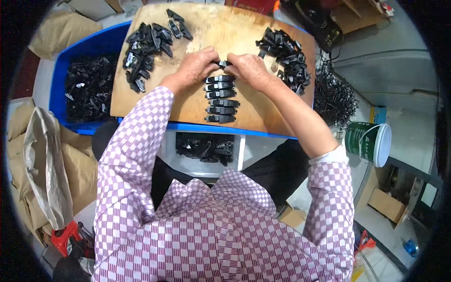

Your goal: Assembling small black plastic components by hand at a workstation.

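Over the wooden board (188,101), my left hand (197,65) and my right hand (248,69) meet at a small black plastic part (222,64). Each hand pinches one end of it between closed fingers. Just below my hands, a column of several similar black plastic parts (221,103) lies stacked toward the board's near edge. To the left of my left hand spreads a pile of loose black pointed pieces (145,47). A second pile of black pieces (289,56) lies to the right of my right hand. My fingers partly hide the held part.
A blue tub (58,89) of black pieces stands at the left. Below the board's near edge is a white bin (197,167) with more black parts. A tangle of thin black pieces (333,94) and a green bucket (369,143) sit at the right. Brown sacks (77,174) lie lower left.
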